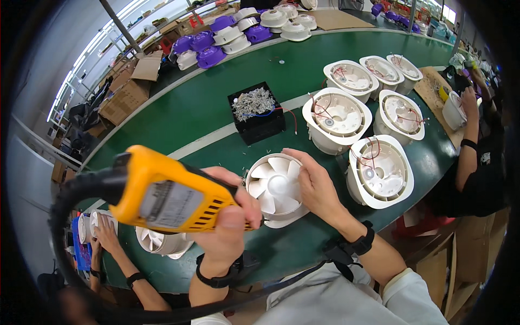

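My left hand (230,216) is wrapped round a yellow corded electric screwdriver (168,189), held above the bench. Its front end points toward the lower left rim of a white round fan housing (285,212); whether the tip touches cannot be made out. Inside that housing sits a white fan blade wheel (280,185), facing up. Against the right side of the housing rests my right hand (317,187), fingers stretched along the rim and not closed round anything. Just behind stands a black box (260,130) filled with small silvery screws (254,104).
Several white housings with red wires (380,170) stand at the right. Another fan housing (157,241) lies at left, near a co-worker's hands (108,233). A second co-worker's arm (468,114) reaches in at far right. Purple and white shells (203,43) are piled behind the green bench (189,135). A black cable (59,216) loops at left.
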{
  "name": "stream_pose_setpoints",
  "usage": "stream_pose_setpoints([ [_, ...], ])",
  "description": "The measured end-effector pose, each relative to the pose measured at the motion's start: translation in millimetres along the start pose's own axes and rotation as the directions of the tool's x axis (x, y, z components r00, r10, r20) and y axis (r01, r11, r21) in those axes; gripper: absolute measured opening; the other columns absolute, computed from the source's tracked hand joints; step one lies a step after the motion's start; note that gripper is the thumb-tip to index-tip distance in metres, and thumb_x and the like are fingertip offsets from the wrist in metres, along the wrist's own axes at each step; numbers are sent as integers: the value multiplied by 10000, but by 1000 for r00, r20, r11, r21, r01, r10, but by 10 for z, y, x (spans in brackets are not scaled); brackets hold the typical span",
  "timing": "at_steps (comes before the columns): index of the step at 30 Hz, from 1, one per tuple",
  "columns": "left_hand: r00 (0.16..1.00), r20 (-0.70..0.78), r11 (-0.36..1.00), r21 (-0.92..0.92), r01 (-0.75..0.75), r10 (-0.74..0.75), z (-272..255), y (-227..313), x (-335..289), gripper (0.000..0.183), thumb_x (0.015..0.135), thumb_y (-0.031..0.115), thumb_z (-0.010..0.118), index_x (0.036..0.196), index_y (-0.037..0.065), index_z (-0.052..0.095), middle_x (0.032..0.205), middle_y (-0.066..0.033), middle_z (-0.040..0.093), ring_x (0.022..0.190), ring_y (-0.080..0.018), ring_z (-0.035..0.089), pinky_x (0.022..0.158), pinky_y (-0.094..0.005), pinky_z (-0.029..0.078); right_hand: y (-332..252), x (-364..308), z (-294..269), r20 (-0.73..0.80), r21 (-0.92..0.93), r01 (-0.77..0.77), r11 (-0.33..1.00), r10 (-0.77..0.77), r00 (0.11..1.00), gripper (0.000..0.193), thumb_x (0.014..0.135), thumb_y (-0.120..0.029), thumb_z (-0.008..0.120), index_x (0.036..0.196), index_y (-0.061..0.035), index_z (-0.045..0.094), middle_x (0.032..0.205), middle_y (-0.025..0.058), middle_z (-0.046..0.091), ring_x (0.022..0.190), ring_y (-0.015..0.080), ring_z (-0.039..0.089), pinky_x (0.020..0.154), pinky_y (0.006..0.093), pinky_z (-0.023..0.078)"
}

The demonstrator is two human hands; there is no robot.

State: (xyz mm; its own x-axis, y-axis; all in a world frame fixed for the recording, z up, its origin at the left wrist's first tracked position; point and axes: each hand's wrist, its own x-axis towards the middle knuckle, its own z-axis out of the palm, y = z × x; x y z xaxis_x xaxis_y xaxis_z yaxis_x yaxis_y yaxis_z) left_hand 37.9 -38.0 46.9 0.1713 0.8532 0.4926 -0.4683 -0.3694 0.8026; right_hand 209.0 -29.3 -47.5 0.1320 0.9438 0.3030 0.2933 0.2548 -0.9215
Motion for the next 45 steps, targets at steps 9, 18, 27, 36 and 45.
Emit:
stream_pose_setpoints([
  [9, 993, -120, 985, 169, 12, 8, -200, -11, 117, 321, 866, 136, 679, 1084, -27, 509, 665, -43, 548, 502, -113, 526, 465, -234, 418, -117, -77, -25, -107, -214, 53, 975, -77, 991, 528, 788, 92, 392, 1297, -20, 474, 1182, 212, 513, 1070, 394, 528, 934, 444, 421],
  [18, 998, -42, 993, -103, -52, 48, -117, 139, 131, 585, 869, 403, 690, 1180, -2, 405, 670, -90, 551, 518, -184, 534, 468, -294, 449, -69, -78, -43, -100, -261, 70, 963, -99, 990, 532, 765, 101, 390, 1274, -12, 494, 1177, 221, 505, 1068, 391, 529, 936, 436, 425],
  [27, 980, -171, 973, 188, 131, -99, -168, -259, 135, 349, 921, 261, 606, 1084, -24, 488, 595, -67, 519, 440, -159, 507, 403, -282, 411, -85, -51, 13, -81, -270, 105, 957, -131, 988, 516, 759, 114, 379, 1236, -10, 531, 1182, 216, 508, 1064, 383, 544, 928, 423, 442],
  [36, 992, -105, 998, 27, -65, 68, -208, 250, 139, 550, 862, 356, 713, 1151, -20, 434, 655, -90, 551, 517, -180, 542, 472, -295, 457, -55, -55, -21, -77, -284, 98, 954, -125, 989, 503, 777, 97, 380, 1248, -9, 521, 1170, 218, 508, 1062, 386, 545, 916, 419, 446],
  [45, 994, -100, 998, 28, -48, 50, -173, 316, 89, 696, 810, 540, 703, 1134, 12, 385, 635, -90, 535, 482, -187, 503, 491, -328, 463, 83, 35, -128, 90, 189, -65, 980, 49, 995, 551, 851, 75, 349, 1400, 27, 363, 1421, 205, 409, 1291, 276, 444, 1067, 331, 334],
])
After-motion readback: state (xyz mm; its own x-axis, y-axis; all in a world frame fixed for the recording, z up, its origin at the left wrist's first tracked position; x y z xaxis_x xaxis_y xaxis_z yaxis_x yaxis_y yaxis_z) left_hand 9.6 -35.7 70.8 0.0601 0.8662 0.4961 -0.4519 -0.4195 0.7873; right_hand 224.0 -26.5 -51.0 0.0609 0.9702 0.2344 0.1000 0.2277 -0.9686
